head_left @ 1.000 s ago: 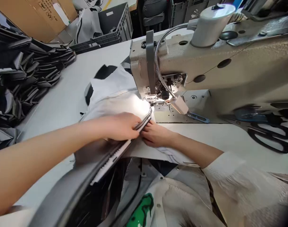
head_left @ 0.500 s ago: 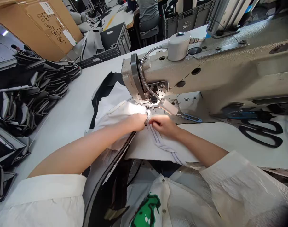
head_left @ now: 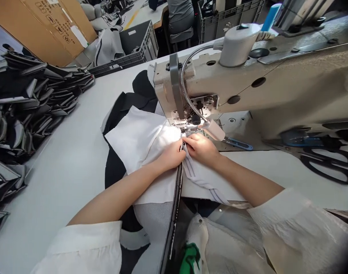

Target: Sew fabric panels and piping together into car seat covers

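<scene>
My left hand (head_left: 174, 155) is closed on the edge of a fabric piece (head_left: 131, 140), white on top with black and grey parts showing around it. A dark edge strip (head_left: 175, 205) runs from under its fingers down toward my lap. My right hand (head_left: 201, 149) pinches at the same spot, on a white tape with dark stripes (head_left: 191, 169) that trails down to the right. Both hands nearly touch, just in front of the lit presser foot of a sewing machine (head_left: 188, 76). The fingertips partly hide the seam.
Thread snips (head_left: 237, 144) and large black-handled scissors (head_left: 328, 163) lie right of the needle area. Stacks of dark, pale-edged pieces (head_left: 34, 95) fill the left. Behind are a cardboard box (head_left: 48, 30), a grey crate (head_left: 139, 42) and a seated person (head_left: 180, 17).
The fabric's dark edge has swung right, in line with the needle. More white and black fabric lies spread at left. My left hand has shifted onto that edge; the view has moved slightly.
</scene>
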A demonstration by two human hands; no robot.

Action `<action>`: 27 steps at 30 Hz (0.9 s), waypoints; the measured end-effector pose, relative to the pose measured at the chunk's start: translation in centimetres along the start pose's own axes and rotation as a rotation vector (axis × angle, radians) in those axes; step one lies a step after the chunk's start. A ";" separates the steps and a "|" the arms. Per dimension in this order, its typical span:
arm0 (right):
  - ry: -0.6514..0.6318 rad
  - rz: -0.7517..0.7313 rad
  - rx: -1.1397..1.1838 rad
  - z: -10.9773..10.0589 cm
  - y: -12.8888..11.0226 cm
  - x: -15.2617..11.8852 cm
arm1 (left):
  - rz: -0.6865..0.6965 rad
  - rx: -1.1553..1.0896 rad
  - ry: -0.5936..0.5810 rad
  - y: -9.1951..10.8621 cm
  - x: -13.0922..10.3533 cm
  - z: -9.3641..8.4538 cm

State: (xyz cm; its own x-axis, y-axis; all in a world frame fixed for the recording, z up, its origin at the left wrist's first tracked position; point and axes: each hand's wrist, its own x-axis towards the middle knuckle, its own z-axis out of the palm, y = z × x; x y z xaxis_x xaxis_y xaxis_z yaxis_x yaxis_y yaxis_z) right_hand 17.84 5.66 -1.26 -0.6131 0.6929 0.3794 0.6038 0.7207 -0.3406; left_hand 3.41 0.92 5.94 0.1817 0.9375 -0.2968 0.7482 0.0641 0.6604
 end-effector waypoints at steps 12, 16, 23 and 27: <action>0.010 0.188 0.173 -0.7 0.9 0.3 | 0.042 0.260 -0.007 0.4 1.3 -0.8; -0.038 0.249 0.136 -1.1 0.6 0.3 | 0.201 0.650 0.056 -0.3 0.9 -0.9; -0.115 0.242 -0.011 -1.1 0.0 0.6 | 0.290 0.836 0.247 -1.8 0.0 -0.6; -0.075 0.315 0.035 -1.0 -0.1 1.3 | 0.286 0.833 0.226 -1.7 0.0 -0.6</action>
State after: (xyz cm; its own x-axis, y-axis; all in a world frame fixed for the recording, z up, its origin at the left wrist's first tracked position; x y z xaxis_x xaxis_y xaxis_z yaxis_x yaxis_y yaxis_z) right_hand 17.48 6.44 0.10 -0.4353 0.8806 0.1872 0.7528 0.4701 -0.4608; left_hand 1.70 1.03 5.23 0.3675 0.9300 0.0026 0.9289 -0.3669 -0.0501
